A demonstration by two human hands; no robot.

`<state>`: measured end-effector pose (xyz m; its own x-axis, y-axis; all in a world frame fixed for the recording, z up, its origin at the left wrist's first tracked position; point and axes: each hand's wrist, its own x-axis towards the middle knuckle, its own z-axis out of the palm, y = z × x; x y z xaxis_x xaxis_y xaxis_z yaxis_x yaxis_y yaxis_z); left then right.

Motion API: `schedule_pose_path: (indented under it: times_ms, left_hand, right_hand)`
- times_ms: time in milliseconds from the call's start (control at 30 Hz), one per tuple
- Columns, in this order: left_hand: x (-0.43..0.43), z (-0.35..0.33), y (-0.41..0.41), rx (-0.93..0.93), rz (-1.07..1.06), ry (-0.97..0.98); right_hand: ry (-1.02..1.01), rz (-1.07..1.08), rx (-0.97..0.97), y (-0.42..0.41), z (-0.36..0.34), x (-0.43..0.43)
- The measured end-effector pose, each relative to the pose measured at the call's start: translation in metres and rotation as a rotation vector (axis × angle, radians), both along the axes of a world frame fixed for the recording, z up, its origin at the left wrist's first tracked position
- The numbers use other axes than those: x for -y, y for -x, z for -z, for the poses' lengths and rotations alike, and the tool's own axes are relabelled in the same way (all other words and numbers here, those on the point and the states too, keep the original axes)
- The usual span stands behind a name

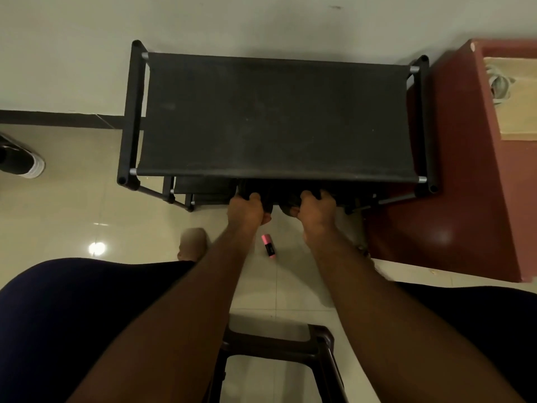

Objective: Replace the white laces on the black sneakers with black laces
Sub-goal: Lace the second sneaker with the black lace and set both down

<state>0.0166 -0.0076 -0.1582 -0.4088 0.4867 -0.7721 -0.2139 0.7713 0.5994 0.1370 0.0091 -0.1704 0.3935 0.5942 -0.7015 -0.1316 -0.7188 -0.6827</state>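
Under the shoe rack [273, 117], left hand [247, 209] and right hand [316, 206] each grip a black sneaker [287, 207]; one may snag the rail and drop.

This looks like a home's entryway. A black fabric shoe rack [273, 117] stands against a pale wall [72, 53] on glossy floor tiles [72, 205], beside a maroon cabinet [465, 170], a sneaker [20, 158] lying nearby.

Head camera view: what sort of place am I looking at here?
Likely a home entryway: a black shoe rack against the wall, glossy tiled floor, a black sneaker at far left. The left hand and right hand grip dark shoes under the rack's top shelf.
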Motion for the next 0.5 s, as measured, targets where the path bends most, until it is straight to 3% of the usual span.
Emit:
schedule_pose_path:
  times_ms: [500]
  left_hand:
    - [-0.008, -0.002, -0.003, 0.08, -0.073, -0.099]
  right_hand:
    - [0.002, 0.029, -0.006, 0.0, 0.01, -0.018]
